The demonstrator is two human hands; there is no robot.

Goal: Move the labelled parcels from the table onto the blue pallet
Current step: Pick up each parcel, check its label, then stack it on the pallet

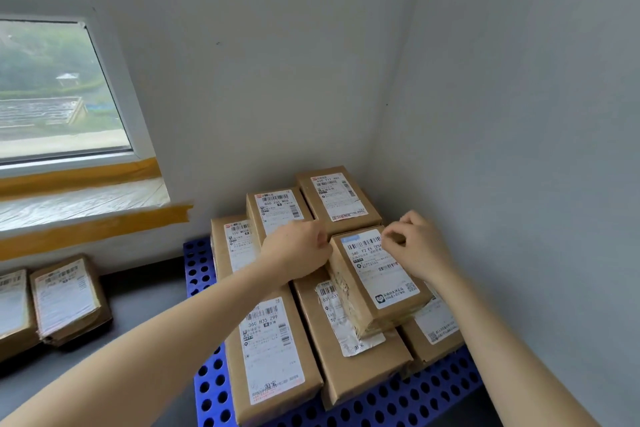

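Top parcel (377, 274) is sitting on the stack on the blue pallet (207, 388); you're gripping its twelve o'clock end, left hand (298, 250) and right hand (415, 246) fingers curling round it.

Left-edge parcel (12, 308) cut off by frame. Pallet (199, 274) mostly hidden under boxes. Label text too small/blurred to read. Both forearms cropped at bottom edge.

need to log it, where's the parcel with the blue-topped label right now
In the head view it lies right of centre on top of the parcel stack on the blue pallet, by the corner wall: the blue-labelled parcel.
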